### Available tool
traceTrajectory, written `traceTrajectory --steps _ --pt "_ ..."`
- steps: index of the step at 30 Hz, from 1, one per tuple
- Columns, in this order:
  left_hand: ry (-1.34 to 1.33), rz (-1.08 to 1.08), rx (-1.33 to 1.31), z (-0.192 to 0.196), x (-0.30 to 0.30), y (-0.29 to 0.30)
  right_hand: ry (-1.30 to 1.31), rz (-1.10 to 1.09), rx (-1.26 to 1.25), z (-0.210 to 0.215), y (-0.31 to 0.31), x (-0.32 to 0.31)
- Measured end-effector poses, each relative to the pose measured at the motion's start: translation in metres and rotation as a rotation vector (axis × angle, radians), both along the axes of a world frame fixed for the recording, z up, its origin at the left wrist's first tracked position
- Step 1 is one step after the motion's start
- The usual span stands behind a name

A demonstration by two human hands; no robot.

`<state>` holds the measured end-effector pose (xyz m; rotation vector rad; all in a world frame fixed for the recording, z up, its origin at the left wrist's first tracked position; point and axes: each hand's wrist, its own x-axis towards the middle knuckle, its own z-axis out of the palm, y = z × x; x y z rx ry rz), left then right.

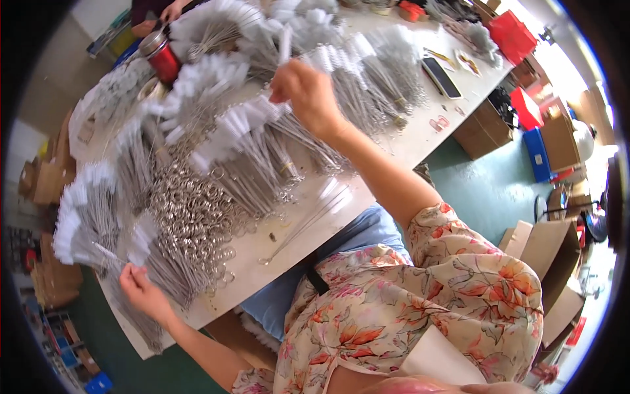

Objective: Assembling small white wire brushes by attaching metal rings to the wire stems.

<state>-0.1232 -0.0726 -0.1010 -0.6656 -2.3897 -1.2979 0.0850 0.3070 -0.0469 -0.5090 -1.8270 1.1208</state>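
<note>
Right hand [307,92] pinches a white wire brush [284,46] standing above its grip.

Single view only, from a head-worn fisheye camera looking steeply down and forward over the wearer's own floral blouse [420,295] and lap. The white table [420,134] runs diagonally from lower left to upper right, close below the lens; its straight edges bow toward the dark circular rim of the picture. Both forearms enter from the lower edge. Floor, cardboard boxes [548,253] and red bins [512,34] fill the right margin. No second view is supplied, so no shared ground can be reported.
</note>
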Motion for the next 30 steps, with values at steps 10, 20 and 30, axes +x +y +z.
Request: traceTrajectory --steps 10,20,30 --pt "0.115 -0.077 0.329 -0.033 0.127 0.052 -0.263 -0.636 0.133 0.0 0.202 0.17" --pt "-0.236 -0.055 0.583 -0.037 0.106 0.066 -0.82 -0.686 0.159 -0.043 0.283 0.203" --pt "-0.36 -0.217 1.027 0.015 0.08 0.047 -0.482 -0.898 0.552 0.009 0.282 0.186"
